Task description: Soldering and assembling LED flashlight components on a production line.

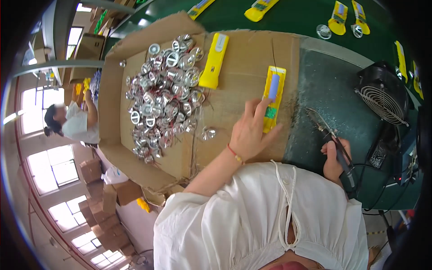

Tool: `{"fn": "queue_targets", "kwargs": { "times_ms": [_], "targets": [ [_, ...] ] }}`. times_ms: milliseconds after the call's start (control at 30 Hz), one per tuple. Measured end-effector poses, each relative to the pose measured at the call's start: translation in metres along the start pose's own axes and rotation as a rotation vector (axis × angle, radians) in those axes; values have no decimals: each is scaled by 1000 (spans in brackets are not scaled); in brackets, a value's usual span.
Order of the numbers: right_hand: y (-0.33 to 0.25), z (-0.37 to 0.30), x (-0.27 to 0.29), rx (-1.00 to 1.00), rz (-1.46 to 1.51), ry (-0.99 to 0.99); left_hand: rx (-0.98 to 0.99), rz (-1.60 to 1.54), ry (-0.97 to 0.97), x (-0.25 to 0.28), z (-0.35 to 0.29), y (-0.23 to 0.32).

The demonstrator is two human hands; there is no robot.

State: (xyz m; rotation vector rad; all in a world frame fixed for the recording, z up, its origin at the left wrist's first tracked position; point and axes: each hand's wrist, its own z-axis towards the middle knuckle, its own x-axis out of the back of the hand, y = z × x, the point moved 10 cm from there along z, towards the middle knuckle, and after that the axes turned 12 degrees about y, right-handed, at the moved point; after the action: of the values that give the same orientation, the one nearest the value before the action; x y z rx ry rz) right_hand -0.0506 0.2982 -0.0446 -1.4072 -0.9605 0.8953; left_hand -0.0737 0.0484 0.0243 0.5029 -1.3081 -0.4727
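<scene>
My left hand (250, 129) reaches over the lower part of a yellow flashlight casing half (272, 116), fingers apart and not wrapped around it. Inside that casing lie a blue-purple battery (273, 87) and a small green circuit board (270, 112); a thin dark wire rises from its top end. My right hand (336, 161) is closed around a soldering iron (338, 150), whose tip points up and left over the dark mat. Left of the casing lies a yellow flashlight body (214, 60) with a grey switch.
A cardboard tray (110, 105) holds a heap of silvery reflectors (168, 85) with wires; one loose reflector (208, 133) lies apart. At right stand a black fan (384, 92) and a box of small metal bits (381, 153). More yellow casings (338, 18) line the green bench. Another person (78, 119) works at left.
</scene>
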Motion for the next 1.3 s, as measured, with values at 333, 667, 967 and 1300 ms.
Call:
{"fn": "queue_targets", "kwargs": {
  "times_ms": [333,667,967,1300],
  "targets": [
    [-8,-6,-5,36,-21,-9,-116,230,556,156,-64,-52],
    [-23,-23,-13,57,-26,-82,392,369,481,140,-141,-145],
    [-31,-37,-30,24,-8,-140,-18,290,562,118,-74,-87],
    [-29,-38,-26,-19,21,-124,-62,155,339,103,-68,-79]
  ]
}}
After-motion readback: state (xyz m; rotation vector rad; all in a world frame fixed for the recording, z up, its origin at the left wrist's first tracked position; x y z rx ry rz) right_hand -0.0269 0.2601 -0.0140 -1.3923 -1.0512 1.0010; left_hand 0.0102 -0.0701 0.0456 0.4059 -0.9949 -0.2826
